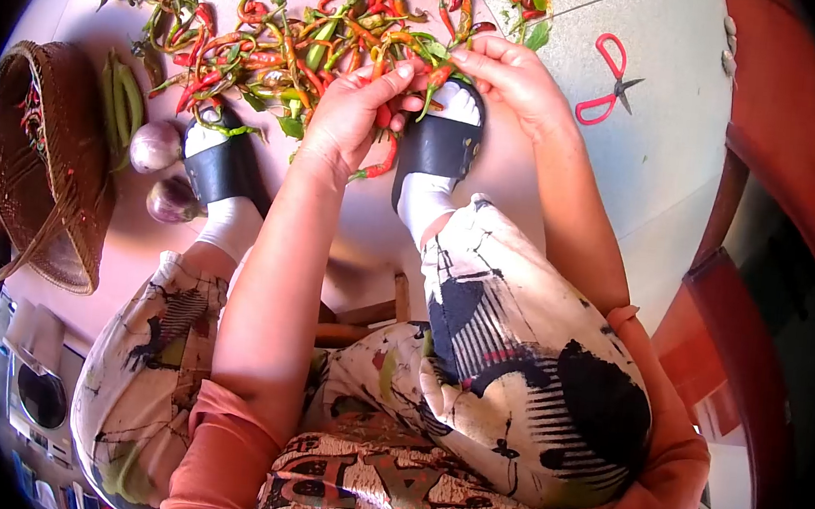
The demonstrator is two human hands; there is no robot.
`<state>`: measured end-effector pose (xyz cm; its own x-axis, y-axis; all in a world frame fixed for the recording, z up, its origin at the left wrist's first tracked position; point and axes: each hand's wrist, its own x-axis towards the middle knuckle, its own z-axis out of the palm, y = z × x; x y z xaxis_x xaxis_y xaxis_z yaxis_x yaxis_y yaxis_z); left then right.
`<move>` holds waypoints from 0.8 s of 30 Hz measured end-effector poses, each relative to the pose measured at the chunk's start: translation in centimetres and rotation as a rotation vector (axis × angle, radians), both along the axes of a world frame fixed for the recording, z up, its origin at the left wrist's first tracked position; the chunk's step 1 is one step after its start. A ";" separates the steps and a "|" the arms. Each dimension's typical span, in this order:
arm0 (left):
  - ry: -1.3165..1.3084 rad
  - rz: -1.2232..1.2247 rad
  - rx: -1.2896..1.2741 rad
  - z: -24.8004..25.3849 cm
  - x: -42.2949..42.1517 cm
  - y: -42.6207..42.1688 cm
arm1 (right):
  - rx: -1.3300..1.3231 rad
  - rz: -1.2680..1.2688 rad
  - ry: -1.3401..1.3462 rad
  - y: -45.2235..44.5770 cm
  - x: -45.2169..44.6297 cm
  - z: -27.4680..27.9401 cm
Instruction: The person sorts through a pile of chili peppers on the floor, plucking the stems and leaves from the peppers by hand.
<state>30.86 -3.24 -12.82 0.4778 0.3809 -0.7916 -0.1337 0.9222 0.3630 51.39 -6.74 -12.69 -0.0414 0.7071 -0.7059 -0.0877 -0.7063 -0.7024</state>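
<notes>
Red, orange and green chili peppers (270, 58) with leaves and stems lie spread over the floor at the top. My left hand (357, 110) is closed at the fingertips, with red chilies at its fingers. Close beside it on the right, my right hand (510, 74) pinches a green stem with leaves, above my right sandal. A red and green chili (437, 78) hangs between the two hands. Which hand bears its weight is hard to tell.
Scissors with red handles (609, 81) lie at the right. On the left stand a woven basket (80, 119), long green pods (122, 104) and two purple-white eggplants (156, 147). My feet in black sandals (436, 146) rest at the pile's near edge.
</notes>
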 end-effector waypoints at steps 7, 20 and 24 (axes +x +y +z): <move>0.037 -0.179 -0.009 0.2 0.0 0.7 | 0.003 0.124 -0.074 0.3 -2.2 -0.6; 0.072 -0.063 0.027 -0.8 -2.3 3.2 | 0.830 0.220 -1.057 5.5 -0.5 -4.7; 0.074 -0.004 -0.026 -1.1 -3.0 3.1 | 0.651 0.468 -1.228 6.0 -1.1 -5.3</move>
<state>27.86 -0.12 -13.95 0.4194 0.3581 -0.8342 -0.1035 0.9318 0.3479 50.30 -0.77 -17.98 0.0266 0.9990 -0.0349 0.9306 -0.0375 -0.3642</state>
